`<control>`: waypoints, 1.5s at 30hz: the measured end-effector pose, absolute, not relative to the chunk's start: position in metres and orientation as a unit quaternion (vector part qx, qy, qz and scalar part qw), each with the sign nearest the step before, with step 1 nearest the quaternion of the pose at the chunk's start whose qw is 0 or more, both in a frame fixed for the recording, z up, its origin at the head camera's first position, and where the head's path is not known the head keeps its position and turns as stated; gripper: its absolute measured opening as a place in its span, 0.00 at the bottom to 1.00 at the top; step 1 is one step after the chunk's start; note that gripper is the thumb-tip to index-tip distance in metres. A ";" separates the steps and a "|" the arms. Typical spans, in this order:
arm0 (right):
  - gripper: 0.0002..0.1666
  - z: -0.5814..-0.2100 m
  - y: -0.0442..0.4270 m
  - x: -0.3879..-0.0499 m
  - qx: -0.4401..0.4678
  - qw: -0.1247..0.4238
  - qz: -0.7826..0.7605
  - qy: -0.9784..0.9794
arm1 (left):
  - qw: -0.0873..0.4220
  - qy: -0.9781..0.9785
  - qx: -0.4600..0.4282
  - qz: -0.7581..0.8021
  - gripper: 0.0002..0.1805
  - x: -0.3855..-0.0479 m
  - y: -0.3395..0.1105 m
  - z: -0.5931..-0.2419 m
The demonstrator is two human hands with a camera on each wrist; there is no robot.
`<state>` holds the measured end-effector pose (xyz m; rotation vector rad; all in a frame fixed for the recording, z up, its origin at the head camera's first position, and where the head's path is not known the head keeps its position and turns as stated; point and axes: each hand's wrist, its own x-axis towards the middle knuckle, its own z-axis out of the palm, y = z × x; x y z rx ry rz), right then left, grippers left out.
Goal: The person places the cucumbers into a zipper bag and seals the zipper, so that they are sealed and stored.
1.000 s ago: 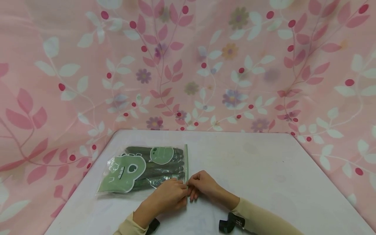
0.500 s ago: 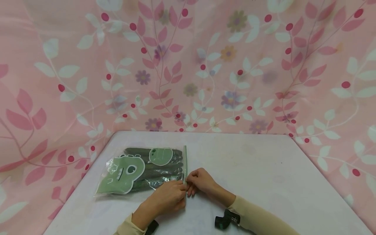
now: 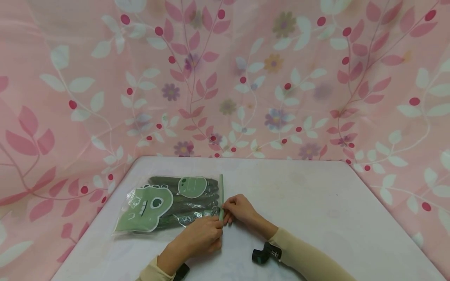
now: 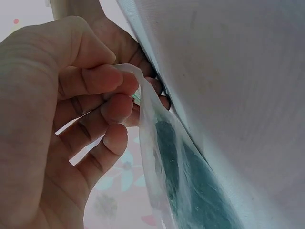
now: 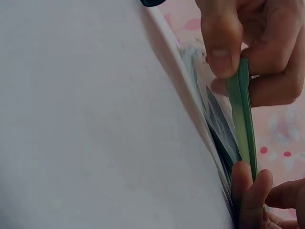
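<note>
A clear zip bag with a green one-eyed monster print lies flat on the table, dark long items inside. A green strip runs along its right edge. My left hand pinches the bag's near right corner; in the left wrist view, the left hand has thumb and index finger on the clear edge. Just above it, my right hand pinches the strip. The right wrist view shows the right hand gripping the green strip between thumb and fingers, with left fingertips lower on it.
The white-covered table extends to the right and behind the bag. A pink floral curtain hangs behind it and at both sides. A black wrist camera sits under the right forearm.
My right hand has slid a little up the green strip, away from the left hand. The left hand keeps its hold on the corner, and the bag has barely shifted.
</note>
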<state>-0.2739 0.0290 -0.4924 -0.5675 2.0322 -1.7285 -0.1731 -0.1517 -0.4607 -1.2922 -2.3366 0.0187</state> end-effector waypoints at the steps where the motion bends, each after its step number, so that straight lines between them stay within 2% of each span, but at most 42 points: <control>1: 0.13 -0.493 0.028 -0.276 -0.202 0.203 -0.623 0.728 | 0.233 -0.851 -0.470 0.007 0.10 -0.173 -0.152 -0.461; 20: 0.14 -0.495 0.016 -0.308 -0.200 0.162 -0.617 0.744 | 0.201 -0.863 -0.462 -0.004 0.09 -0.172 -0.153 -0.461; 45: 0.15 -0.499 -0.004 -0.350 -0.165 0.083 -0.599 0.779 | 0.215 -0.854 -0.473 -0.008 0.12 -0.174 -0.153 -0.463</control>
